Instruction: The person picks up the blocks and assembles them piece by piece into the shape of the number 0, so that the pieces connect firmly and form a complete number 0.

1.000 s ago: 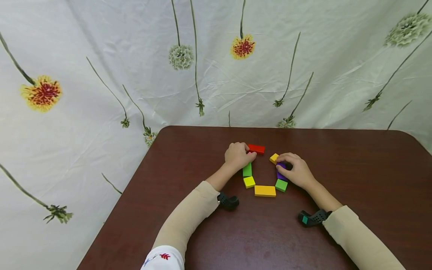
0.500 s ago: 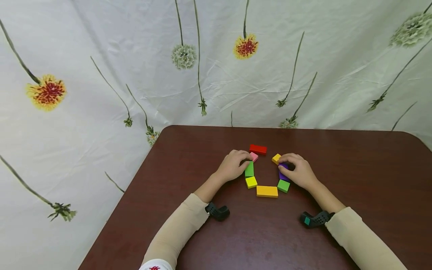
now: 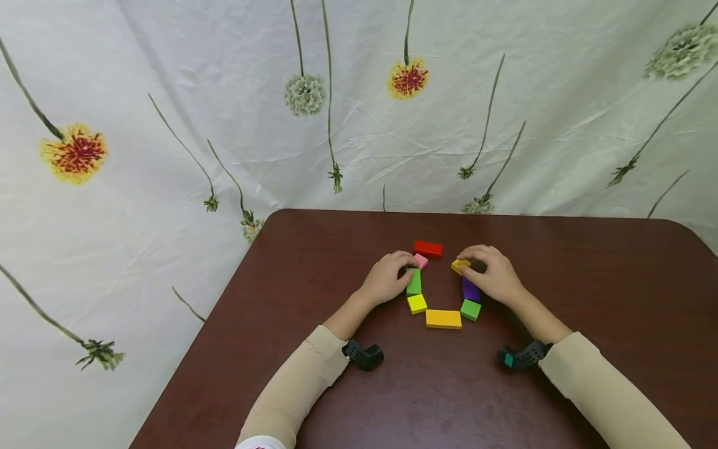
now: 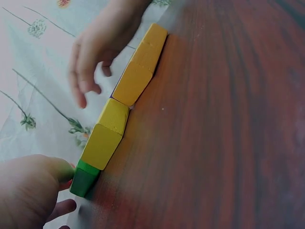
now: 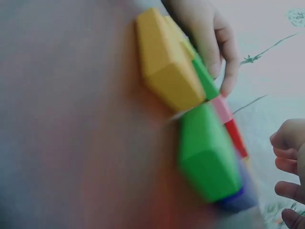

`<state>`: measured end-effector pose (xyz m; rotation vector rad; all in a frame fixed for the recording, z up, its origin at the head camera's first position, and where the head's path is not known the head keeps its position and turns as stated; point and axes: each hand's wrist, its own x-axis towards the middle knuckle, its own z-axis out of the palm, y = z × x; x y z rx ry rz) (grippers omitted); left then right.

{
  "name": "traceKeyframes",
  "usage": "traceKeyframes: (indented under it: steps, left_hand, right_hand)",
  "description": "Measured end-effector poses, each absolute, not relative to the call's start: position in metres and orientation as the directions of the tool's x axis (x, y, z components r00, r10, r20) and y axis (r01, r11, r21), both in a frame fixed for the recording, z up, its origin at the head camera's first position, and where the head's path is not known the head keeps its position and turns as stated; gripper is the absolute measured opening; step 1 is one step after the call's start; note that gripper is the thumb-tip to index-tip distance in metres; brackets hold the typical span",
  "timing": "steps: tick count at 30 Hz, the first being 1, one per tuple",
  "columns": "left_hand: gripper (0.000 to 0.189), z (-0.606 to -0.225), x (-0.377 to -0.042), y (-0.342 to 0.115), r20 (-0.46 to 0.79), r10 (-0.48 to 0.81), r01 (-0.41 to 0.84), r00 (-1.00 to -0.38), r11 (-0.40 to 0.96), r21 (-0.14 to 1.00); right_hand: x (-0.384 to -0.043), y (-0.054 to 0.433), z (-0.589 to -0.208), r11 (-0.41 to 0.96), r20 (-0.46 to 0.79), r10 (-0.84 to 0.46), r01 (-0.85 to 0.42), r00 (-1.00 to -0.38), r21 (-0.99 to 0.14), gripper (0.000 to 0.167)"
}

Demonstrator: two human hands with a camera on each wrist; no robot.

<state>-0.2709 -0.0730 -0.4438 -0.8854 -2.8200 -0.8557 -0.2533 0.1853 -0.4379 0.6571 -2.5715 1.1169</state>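
Note:
A ring of coloured blocks lies on the table. My left hand [image 3: 387,277] is at its left side, with the thumb by the long green block [image 3: 414,282] and the fingertips by the pink block [image 3: 421,260]. Whether they touch is hard to tell. On the other side my right hand [image 3: 493,273] hovers with loosely bent fingers around the small yellow-orange block [image 3: 460,266], beyond the purple block [image 3: 471,289]. From the left wrist view, the right hand [image 4: 102,47] appears raised off the blocks. Its fingers [image 5: 288,164] look apart from them in the right wrist view.
A red block [image 3: 428,249] lies at the far side. A yellow block [image 3: 417,304], an orange block [image 3: 443,319] and a short green block [image 3: 470,309] form the near side. The brown table [image 3: 336,249] ends before a flowered cloth [image 3: 359,125].
My left hand has drawn back from the pink block toward the left and nearer, uncovering it. The right hand has shifted from the purple block to the small yellow-orange one.

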Motion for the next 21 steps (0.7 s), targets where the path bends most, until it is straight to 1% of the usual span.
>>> traceKeyframes:
  steps: [3,12,16,21]
  left_hand:
    - [0.025,-0.444,-0.271,-0.073,0.218,0.505,0.540,-0.835,0.680,0.495]
    - [0.024,-0.447,-0.269,-0.074,0.245,0.514,0.563,-0.822,0.664,0.492]
    - [0.024,-0.448,-0.269,-0.074,0.244,0.511,0.560,-0.824,0.668,0.490]
    - [0.024,-0.448,-0.270,-0.074,0.239,0.506,0.553,-0.829,0.676,0.487]
  right_hand:
    - [-0.263,0.176,-0.427,0.641,0.375,-0.328,-0.496,-0.867,-0.586,0.022]
    - [-0.293,0.144,-0.412,0.777,0.184,-0.360,-0.403,-0.915,-0.483,0.032]
    - [-0.303,0.136,-0.410,0.798,0.132,-0.357,-0.375,-0.925,-0.472,0.035]
    - [-0.311,0.129,-0.411,0.812,0.080,-0.386,-0.380,-0.919,-0.443,0.038]
